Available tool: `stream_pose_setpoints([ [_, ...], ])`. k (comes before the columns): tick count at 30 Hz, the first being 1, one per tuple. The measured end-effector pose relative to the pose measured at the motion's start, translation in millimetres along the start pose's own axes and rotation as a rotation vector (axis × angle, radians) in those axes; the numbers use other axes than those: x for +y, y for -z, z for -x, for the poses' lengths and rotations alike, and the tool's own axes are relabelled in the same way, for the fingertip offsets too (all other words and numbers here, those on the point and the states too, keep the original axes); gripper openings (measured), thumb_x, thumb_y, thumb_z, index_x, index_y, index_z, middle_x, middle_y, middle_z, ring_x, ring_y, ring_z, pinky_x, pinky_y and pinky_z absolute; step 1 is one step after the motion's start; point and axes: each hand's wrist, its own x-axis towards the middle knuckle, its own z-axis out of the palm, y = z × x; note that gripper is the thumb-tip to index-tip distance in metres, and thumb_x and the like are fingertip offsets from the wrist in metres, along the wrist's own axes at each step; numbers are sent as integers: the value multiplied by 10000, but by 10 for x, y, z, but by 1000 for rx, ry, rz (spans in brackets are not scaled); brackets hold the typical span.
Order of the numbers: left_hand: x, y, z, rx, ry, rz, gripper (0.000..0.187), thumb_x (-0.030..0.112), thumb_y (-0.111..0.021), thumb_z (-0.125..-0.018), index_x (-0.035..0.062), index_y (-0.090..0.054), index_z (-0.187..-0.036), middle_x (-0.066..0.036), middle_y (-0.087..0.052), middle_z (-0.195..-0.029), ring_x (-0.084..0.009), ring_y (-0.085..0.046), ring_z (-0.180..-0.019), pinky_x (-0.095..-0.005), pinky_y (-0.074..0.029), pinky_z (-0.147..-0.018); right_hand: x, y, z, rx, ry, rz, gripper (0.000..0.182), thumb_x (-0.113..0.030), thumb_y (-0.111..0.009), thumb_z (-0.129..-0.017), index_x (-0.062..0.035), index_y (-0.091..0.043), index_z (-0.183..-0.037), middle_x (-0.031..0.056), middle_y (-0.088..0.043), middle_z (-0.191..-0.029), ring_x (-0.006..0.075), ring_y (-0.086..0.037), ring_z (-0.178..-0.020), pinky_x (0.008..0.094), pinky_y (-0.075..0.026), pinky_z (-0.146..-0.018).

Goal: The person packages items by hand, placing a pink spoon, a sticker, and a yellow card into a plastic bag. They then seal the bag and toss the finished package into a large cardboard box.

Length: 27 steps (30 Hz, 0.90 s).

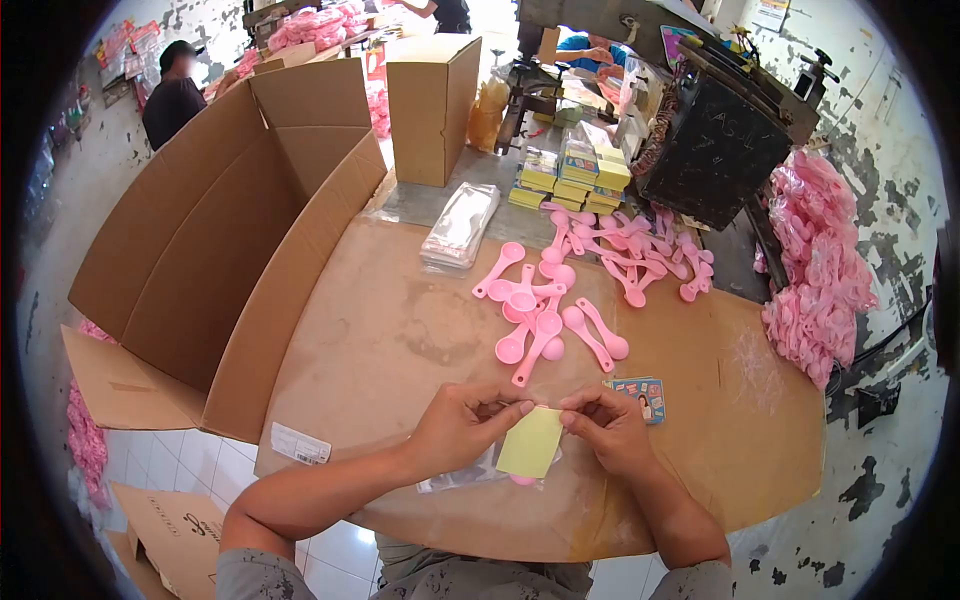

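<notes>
Between my two hands a yellow card [531, 443] is held by its upper corners. My left hand [474, 425] pinches the upper left corner and my right hand [603, 425] pinches the upper right one. Below and beside the card lies a clear plastic bag [465, 476], with a bit of pink showing under the card's lower edge. A blue printed card [641, 398] lies just beyond my right hand. Ahead of my hands is a loose pile of pink measuring spoons [547, 325], with more pink spoons [640, 262] behind it to the right.
A large open cardboard box [290, 270] stands at the left. Clear bags [461, 228] lie mid-table, before stacked cards [575, 175] and a closed box [425, 115]. A dark machine [712, 145] and pink bagged items [818, 260] are at right. Other people [172, 98] work further back.
</notes>
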Motion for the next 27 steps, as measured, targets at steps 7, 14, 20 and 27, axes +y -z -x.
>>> stream_pose_setpoints([
  [7, 12, 7, -30, 14, -37, 25, 212, 88, -705, -1014, -21, -742, -1192, -54, -777, -980, -69, -704, -842, -245, -588, -733, -36, 20, -13, 29, 56, 71, 136, 5, -715, -968, 16, -731, -1103, 54, -695, -1062, 121, -663, -969, 271, -540, -842],
  [14, -29, 73, -67, -36, -107, -1, 228, 63, -684, -1020, -5, -734, -1232, -62, -779, -989, -88, -719, -850, -251, -607, -729, -7, 31, -9, 16, 77, 12, 175, 21, -691, -976, 11, -741, -1143, 72, -698, -1110, 143, -660, -1027, 302, -524, -920],
  [20, -3, 72, -75, -73, -154, 58, 231, 43, -658, -1029, -2, -733, -1243, -72, -774, -1015, -100, -725, -883, -265, -630, -736, -30, 26, -17, -17, 157, 12, 192, 47, -659, -984, 15, -744, -1154, 71, -694, -1127, 139, -655, -1046, 295, -518, -925],
  [27, 15, 124, -95, -111, -120, 12, 234, 20, -664, -1017, 2, -737, -1239, -81, -778, -1038, -119, -736, -900, -274, -621, -781, -44, 84, -10, -32, 171, 68, 203, 48, -643, -983, -2, -760, -1141, 62, -696, -1113, 132, -651, -1033, 294, -516, -910],
])
